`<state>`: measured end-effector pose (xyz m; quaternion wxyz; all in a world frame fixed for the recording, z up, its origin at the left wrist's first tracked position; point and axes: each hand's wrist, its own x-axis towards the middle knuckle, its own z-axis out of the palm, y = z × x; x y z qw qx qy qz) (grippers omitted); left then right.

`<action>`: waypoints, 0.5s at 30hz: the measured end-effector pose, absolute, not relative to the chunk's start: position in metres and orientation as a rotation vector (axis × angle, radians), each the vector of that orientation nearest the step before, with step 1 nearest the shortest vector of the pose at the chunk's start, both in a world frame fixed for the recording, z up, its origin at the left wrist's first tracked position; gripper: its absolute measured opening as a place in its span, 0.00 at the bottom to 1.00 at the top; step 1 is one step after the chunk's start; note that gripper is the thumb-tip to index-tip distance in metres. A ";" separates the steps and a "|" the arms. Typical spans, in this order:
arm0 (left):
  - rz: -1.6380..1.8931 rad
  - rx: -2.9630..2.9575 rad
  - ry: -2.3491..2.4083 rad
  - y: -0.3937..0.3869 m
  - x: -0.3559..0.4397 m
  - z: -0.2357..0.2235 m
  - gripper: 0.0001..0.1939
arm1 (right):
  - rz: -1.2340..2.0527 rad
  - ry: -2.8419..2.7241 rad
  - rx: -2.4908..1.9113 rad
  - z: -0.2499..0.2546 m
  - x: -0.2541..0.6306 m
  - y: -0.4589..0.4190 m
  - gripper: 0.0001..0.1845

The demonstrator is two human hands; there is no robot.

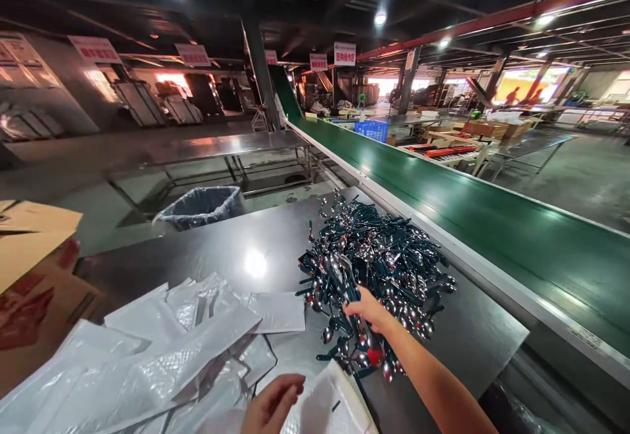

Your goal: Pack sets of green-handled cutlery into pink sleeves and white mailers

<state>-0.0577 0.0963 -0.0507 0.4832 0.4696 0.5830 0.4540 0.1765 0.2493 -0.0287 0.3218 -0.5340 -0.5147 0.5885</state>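
A large heap of metal spoons [413, 276] with dark green handles is spread over the steel table. My right hand [367, 309] is closed around a bunch of these spoons [339, 273] at the near left side of the heap; their bowls are slightly blurred. My left hand [275, 401] is at the bottom edge, loosely curled with its fingers partly apart and nothing visible in them. Just right of it lies a white padded envelope [325, 404] with a small dark mark. More white padded envelopes [162, 348] overlap in a pile on the left.
Beyond the steel table [197, 257] runs a green conveyor belt [443, 197] with a white side rail. An open cardboard box [39, 289] stands at left. Behind the table is a bin with a plastic liner [201, 207]. Another metal table [221, 145] stands farther back.
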 end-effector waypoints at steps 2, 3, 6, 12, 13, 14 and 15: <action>1.090 1.039 1.348 0.110 -0.042 -0.037 0.27 | 1.583 -1.343 -1.365 -0.027 0.166 0.222 0.22; 1.096 0.968 1.326 0.118 -0.033 -0.032 0.29 | 1.587 -1.341 -1.358 -0.027 0.162 0.210 0.24; 1.135 0.853 1.344 0.143 -0.005 -0.023 0.32 | 1.561 -1.329 -1.368 -0.030 0.154 0.180 0.27; 1.063 0.961 1.300 0.165 0.030 -0.026 0.29 | 1.835 -0.855 -1.280 -0.046 0.164 0.150 0.24; 1.063 0.992 1.297 0.166 0.033 -0.024 0.28 | 1.878 -0.725 -1.246 -0.050 0.168 0.149 0.23; 1.073 1.024 1.300 0.165 0.036 -0.020 0.27 | 1.891 -0.612 -1.224 -0.053 0.172 0.148 0.22; 1.094 1.058 1.306 0.164 0.039 -0.016 0.26 | 1.884 -0.521 -1.212 -0.057 0.176 0.148 0.20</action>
